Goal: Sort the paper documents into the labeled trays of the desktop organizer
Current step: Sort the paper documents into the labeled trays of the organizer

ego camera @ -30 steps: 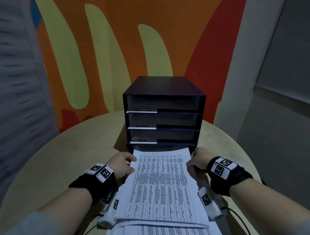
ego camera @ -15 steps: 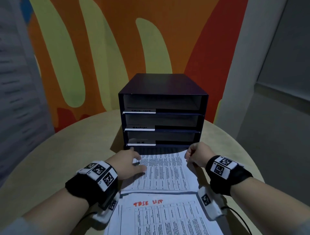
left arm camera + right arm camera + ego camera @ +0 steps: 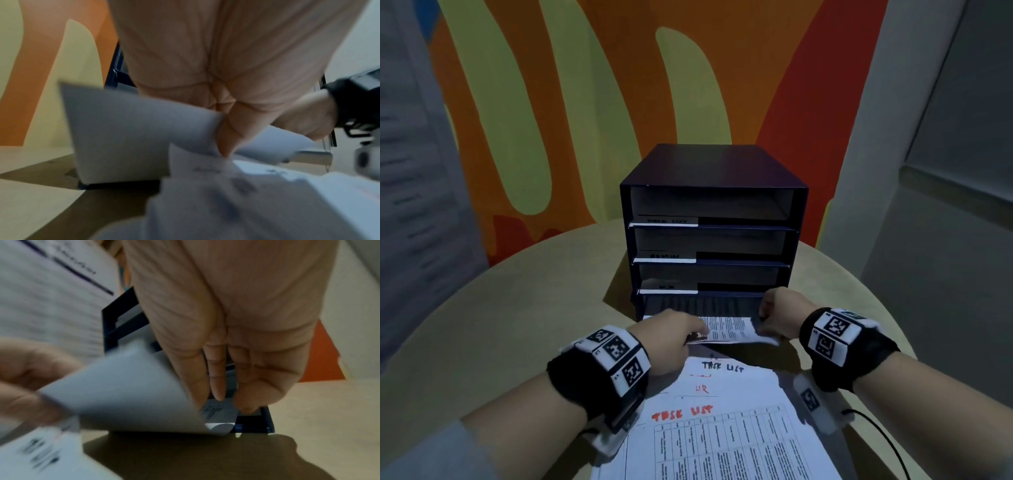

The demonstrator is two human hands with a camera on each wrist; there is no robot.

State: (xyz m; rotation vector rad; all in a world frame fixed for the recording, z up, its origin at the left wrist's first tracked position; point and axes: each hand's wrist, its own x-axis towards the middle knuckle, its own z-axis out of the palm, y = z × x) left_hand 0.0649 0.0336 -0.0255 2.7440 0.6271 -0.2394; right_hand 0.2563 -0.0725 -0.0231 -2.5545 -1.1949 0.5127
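Note:
A dark blue desktop organizer (image 3: 714,171) with labeled trays stands at the back of the round table. A printed document (image 3: 727,328) lies mostly inside its lowest tray, and only the near end sticks out. My left hand (image 3: 697,335) pinches the sheet's near left edge, which the left wrist view shows curling over the fingers (image 3: 226,139). My right hand (image 3: 763,318) grips the near right corner with curled fingers (image 3: 218,386). A stack of papers (image 3: 722,428) headed "TASK LIST" in red lies on the table between my forearms.
The wooden table (image 3: 517,308) has bare surface left and right of the organizer. An orange and yellow painted wall (image 3: 619,85) rises behind it. A grey pillar (image 3: 893,137) stands at the right. The upper trays carry white label strips (image 3: 664,222).
Both hands have slid the printed document forward, off the stack and into the organizer's lowest tray. The "TASK LIST" sheet beneath is now uncovered.

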